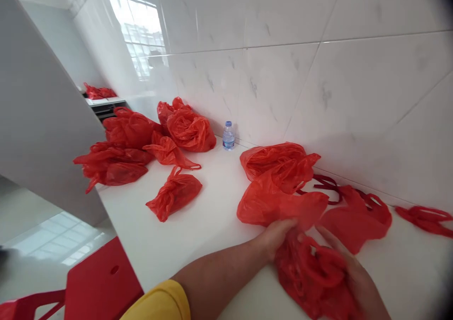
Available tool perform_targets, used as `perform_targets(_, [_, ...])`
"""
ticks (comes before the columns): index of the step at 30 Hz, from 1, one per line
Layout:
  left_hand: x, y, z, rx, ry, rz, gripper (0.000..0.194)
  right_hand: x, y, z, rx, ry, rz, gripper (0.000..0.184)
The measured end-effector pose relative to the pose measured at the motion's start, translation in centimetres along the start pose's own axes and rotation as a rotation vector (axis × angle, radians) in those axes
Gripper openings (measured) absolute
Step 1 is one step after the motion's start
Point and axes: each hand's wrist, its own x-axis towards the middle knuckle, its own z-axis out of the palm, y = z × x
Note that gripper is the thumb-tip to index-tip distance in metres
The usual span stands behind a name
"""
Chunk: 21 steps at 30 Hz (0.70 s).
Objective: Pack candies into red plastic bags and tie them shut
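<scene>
1. A crumpled red plastic bag (314,282) is held at the lower right of the frame, just above the white table (212,192), between the person's two hands.
2. The bag's upper left edge is gripped by the left hand (279,237), with the fingers curled and closed on the thin plastic.
3. The bag's right side is covered by the right hand (354,268). One finger is stretched out towards the upper left; the others are hidden, so how far they are closed, and how firmly the plastic is gripped, cannot be told.
4. The handling of this bag is judged to be partway through: it is bunched up, a loop of plastic is seen on its top, and no finished knot can be made out.
5. At the left of the frame, a small red bundle (175,195) and a heap of red bags (130,131) are seen gathered into compact shapes; these look already dealt with, though their contents cannot be told.
6. Right of centre, a puffed red bag (272,162) is left near the tiled wall (269,88), and a flattened red bag (361,218) is spread beyond the right hand. These are judged to be less tidily gathered, so more may be left there.
7. A clear bottle (228,138) is placed upright between the two groups, apart from both.
</scene>
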Motion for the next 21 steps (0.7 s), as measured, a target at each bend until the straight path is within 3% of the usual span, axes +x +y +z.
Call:
perform_targets(2, [-0.4, 0.0, 0.5, -0.032, 0.057, 0.063, 0.021, 0.2, -0.4, 0.6, -0.058, -0.059, 0.047, 0.063])
perform_targets(4, [-0.7, 0.0, 0.9, -0.019, 0.071, 0.106, 0.021, 0.5, -0.8, 1.2, -0.112, -0.101, 0.012, 0.063])
perform_targets(9, [-1.1, 0.2, 1.6, 0.126, -0.053, 0.137, 0.027, 1.5, -0.6, 1.2, -0.272, -0.216, -0.034, 0.032])
perform_targets(12, [-1.2, 0.1, 2.0, 0.241, -0.142, 0.136, 0.025, 1.5, -0.2, 0.9, -0.25, -0.138, -0.032, 0.03])
perform_targets(15, [-1.6, 0.1, 2.6, 0.313, -0.128, 0.209, 0.03, 1.5, -0.5, 1.0, -0.141, -0.018, -0.035, 0.031])
perform_targets(21, [-3.5, 0.2, 3.1, 0.543, -0.167, 0.387, 0.086, 2.7, -0.6, 0.9, -0.252, 0.2, -0.116, 0.031])
